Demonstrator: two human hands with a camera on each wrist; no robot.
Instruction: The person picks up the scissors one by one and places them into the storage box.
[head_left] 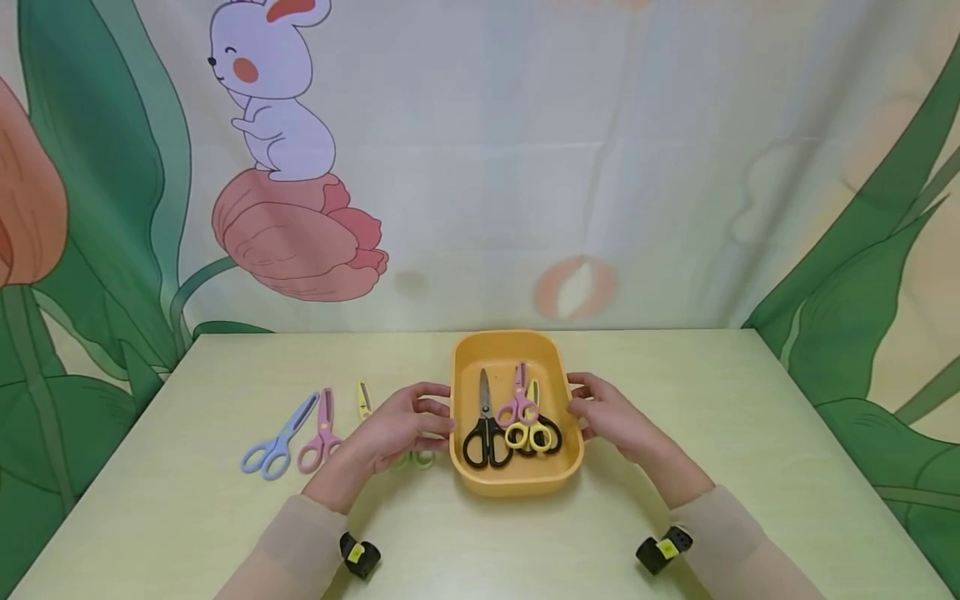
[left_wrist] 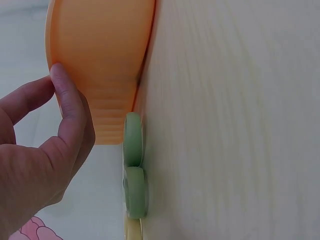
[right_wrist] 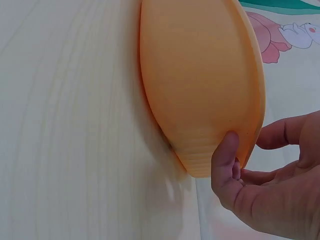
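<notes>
A yellow plastic tray (head_left: 517, 483) sits on the table in the head view, with several scissors inside. Black-handled scissors (head_left: 487, 442) lie on the tray's left; pink scissors (head_left: 519, 408) and yellow scissors (head_left: 529, 435) overlap another black-handled pair (head_left: 553, 433) on the right. My left hand (head_left: 401, 425) holds the tray's left side by the rim; the left wrist view shows its fingertips on the orange-looking wall (left_wrist: 100, 50). On the opposite side my right hand (head_left: 611, 417) grips the rim, fingers bent against the wall (right_wrist: 200, 75) in the right wrist view.
Left of the tray lie blue scissors (head_left: 277, 442), pink scissors (head_left: 322, 433), a yellow pair (head_left: 363, 398) and green handles (head_left: 422, 459), the last two partly hidden by my left hand. Behind the table hangs a printed curtain (head_left: 480, 167).
</notes>
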